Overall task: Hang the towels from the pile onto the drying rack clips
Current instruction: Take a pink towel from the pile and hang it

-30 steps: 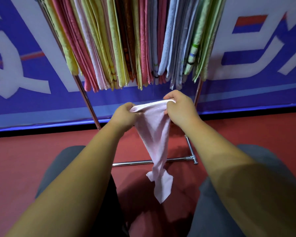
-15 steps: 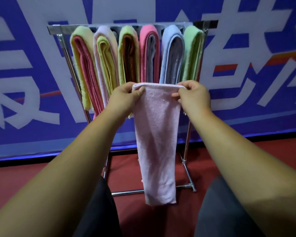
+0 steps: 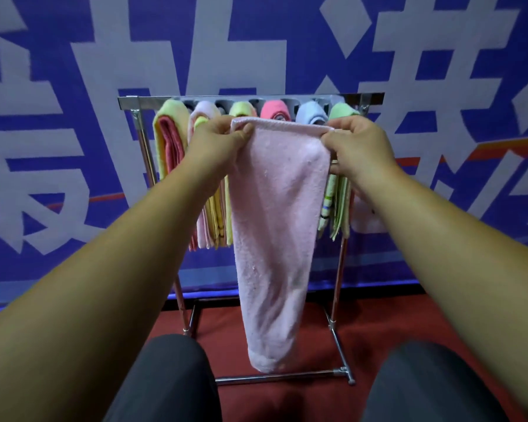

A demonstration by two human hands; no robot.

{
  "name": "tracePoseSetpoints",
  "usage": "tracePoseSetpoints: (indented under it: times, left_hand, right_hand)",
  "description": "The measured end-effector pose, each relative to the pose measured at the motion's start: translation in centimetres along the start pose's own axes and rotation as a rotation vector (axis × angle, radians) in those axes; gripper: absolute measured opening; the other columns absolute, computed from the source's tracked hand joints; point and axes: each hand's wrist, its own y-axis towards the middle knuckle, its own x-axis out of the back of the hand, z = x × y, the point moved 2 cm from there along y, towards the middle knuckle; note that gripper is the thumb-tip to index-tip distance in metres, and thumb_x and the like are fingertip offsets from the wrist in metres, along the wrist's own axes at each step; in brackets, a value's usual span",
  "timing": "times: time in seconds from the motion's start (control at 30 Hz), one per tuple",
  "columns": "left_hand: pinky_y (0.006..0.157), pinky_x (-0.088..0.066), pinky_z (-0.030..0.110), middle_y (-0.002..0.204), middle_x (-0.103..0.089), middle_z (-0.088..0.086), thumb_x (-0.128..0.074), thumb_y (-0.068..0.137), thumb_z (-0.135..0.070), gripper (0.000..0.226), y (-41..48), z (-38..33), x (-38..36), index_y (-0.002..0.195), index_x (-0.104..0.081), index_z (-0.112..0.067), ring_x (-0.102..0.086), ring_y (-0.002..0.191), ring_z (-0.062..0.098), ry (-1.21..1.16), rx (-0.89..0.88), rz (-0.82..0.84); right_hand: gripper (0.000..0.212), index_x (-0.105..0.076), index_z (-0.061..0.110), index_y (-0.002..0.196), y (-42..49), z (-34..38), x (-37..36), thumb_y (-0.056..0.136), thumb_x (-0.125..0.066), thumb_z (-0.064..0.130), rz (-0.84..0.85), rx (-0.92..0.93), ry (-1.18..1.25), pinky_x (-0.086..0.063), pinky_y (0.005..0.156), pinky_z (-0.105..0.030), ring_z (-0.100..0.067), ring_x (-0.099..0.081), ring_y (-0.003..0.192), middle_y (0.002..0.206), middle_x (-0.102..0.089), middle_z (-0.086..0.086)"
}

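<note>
A pale pink towel (image 3: 275,226) hangs full length in front of me, its top edge stretched level. My left hand (image 3: 217,141) pinches the top left corner and my right hand (image 3: 357,147) pinches the top right corner. Just behind stands the metal drying rack (image 3: 250,99), its top bar a little above the towel's upper edge. Several folded towels hang on it: yellow (image 3: 165,138), pink, green, bright pink (image 3: 275,108), blue and light green. The held towel covers the middle ones. No clips or pile can be made out.
A blue banner with large white characters (image 3: 73,86) fills the wall behind the rack. The rack's base bar (image 3: 281,376) lies on a red floor between my dark-trousered knees (image 3: 171,379).
The towel has been pulled out from a bunched strip to a flat, taut top edge. Both hands have risen with it toward the rack's top bar, and the view has tilted up.
</note>
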Motion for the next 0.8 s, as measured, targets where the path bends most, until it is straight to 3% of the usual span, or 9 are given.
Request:
tracePoseSetpoints:
  times: [0.17, 0.27, 0.33, 0.43, 0.57, 0.7, 0.8]
  left_hand:
    - [0.064, -0.050, 0.029, 0.088, -0.065, -0.002, -0.068, 0.103, -0.034, 0.018, 0.0, 0.1, 0.2, 0.111, -0.078, -0.022, -0.057, 0.076, 0.015, -0.009, 0.026, -0.020]
    - [0.071, -0.056, 0.031, 0.098, -0.073, -0.005, -0.066, 0.104, -0.036, 0.019, -0.7, 1.1, 0.3, 0.115, -0.078, -0.027, -0.064, 0.088, 0.016, -0.028, 0.070, 0.012]
    - [0.071, -0.059, 0.029, 0.108, -0.075, -0.002, -0.066, 0.104, -0.035, 0.021, -1.2, 1.9, 0.2, 0.119, -0.078, -0.026, -0.067, 0.095, 0.016, -0.058, 0.109, 0.036]
    - [0.063, -0.060, 0.024, 0.108, -0.077, -0.002, -0.066, 0.104, -0.035, 0.023, -1.8, 2.8, 0.0, 0.121, -0.078, -0.023, -0.069, 0.092, 0.013, -0.118, 0.144, 0.051]
    - [0.066, -0.063, 0.030, 0.109, -0.081, 0.004, -0.071, 0.102, -0.036, 0.022, -2.1, 3.9, -0.2, 0.116, -0.081, -0.023, -0.075, 0.091, 0.018, -0.182, 0.194, 0.054]
    - [0.072, -0.065, 0.037, 0.103, -0.082, 0.007, -0.077, 0.096, -0.035, 0.021, -3.1, 5.8, -0.4, 0.110, -0.083, -0.019, -0.079, 0.091, 0.022, -0.219, 0.247, 0.031]
    - [0.067, -0.063, 0.035, 0.098, -0.082, 0.008, -0.080, 0.093, -0.033, 0.021, -4.3, 8.4, -1.1, 0.103, -0.083, -0.014, -0.080, 0.087, 0.027, -0.228, 0.315, 0.010]
  right_hand:
    - [0.030, -0.072, 0.018, 0.122, 0.5, -0.3, 0.1, 0.093, -0.070, 0.012, 0.068, -0.012, 0.122, -0.067, 0.072, -0.039, -0.023, -0.077, 0.100, 0.112, -0.077, -0.003]
    - [0.020, -0.076, 0.020, 0.115, 0.2, -1.7, -0.1, 0.098, -0.067, 0.012, 0.107, -0.042, 0.150, -0.066, 0.072, -0.038, -0.025, -0.078, 0.101, 0.109, -0.079, -0.003]
    - [0.016, -0.077, 0.023, 0.108, 0.1, -2.8, -0.3, 0.099, -0.067, 0.015, 0.115, -0.048, 0.146, -0.067, 0.080, -0.047, -0.026, -0.078, 0.101, 0.105, -0.081, -0.002]
    - [0.015, -0.080, 0.027, 0.099, -0.1, -4.0, -0.6, 0.096, -0.069, 0.018, 0.090, -0.032, 0.117, -0.064, 0.092, -0.054, -0.026, -0.078, 0.101, 0.101, -0.082, 0.001]
    - [0.014, -0.082, 0.029, 0.095, -0.7, -4.9, -1.2, 0.089, -0.073, 0.021, 0.042, -0.032, 0.149, -0.062, 0.095, -0.057, -0.028, -0.077, 0.100, 0.098, -0.082, 0.000]
    - [0.015, -0.081, 0.026, 0.091, -2.0, -6.7, -1.7, 0.089, -0.071, 0.016, 0.010, -0.081, 0.177, -0.063, 0.085, -0.057, -0.021, -0.073, 0.079, 0.088, -0.080, -0.001]
    - [0.017, -0.079, 0.022, 0.094, -3.2, -8.8, -2.4, 0.093, -0.067, 0.010, 0.005, -0.131, 0.170, -0.063, 0.072, -0.055, -0.023, -0.066, 0.072, 0.082, -0.074, -0.005]
